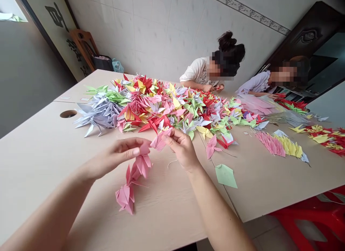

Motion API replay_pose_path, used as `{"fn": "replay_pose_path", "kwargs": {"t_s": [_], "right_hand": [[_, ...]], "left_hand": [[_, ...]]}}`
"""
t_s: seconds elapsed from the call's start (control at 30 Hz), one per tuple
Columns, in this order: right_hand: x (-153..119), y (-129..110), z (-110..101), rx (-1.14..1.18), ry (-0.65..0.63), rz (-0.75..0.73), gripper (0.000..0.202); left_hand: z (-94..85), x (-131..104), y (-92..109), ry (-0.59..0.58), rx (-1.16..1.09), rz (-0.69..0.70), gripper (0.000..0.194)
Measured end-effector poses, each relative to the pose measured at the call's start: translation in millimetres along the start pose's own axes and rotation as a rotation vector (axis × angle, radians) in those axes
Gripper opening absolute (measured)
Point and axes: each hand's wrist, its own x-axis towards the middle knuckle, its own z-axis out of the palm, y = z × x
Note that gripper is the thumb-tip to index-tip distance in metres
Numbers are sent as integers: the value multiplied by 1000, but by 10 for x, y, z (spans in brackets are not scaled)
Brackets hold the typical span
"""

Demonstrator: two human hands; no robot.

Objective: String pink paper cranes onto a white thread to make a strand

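Our left hand [118, 155] pinched the top of a hanging string of pink folded paper cranes [134, 175], its tail resting on the pale wooden surface [40, 154]. Our right hand [182, 146], fingers closed, gripped a single pink paper crane [159, 140] just beside it. We sat before a multicoloured heap of paper cranes [161, 103], with a flat green folded paper [225, 175] near the right wrist.

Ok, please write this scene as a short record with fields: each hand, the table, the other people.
left hand: pinches the top of a hanging string of pink paper cranes
right hand: holds one pink paper crane
table: large pile of coloured cranes; a flat green paper lies near the right hand
other people: two persons sit at the far side, hands on paper
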Motion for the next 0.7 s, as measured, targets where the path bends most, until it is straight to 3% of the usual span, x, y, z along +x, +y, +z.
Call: {"fn": "replay_pose_path", "kwargs": {"t_s": [0.23, 0.43, 0.7], "right_hand": [[-18, 122, 114, -109, -37, -14, 25], [-31, 120, 127, -194, 11, -103, 29], [-66, 168, 188, -262, 177, -116, 34]], "left_hand": [[242, 136, -154, 198, -6, 36, 27], [230, 127, -167, 164, 59, 42, 28], [324, 110, -115, 239, 322, 56, 34]]}}
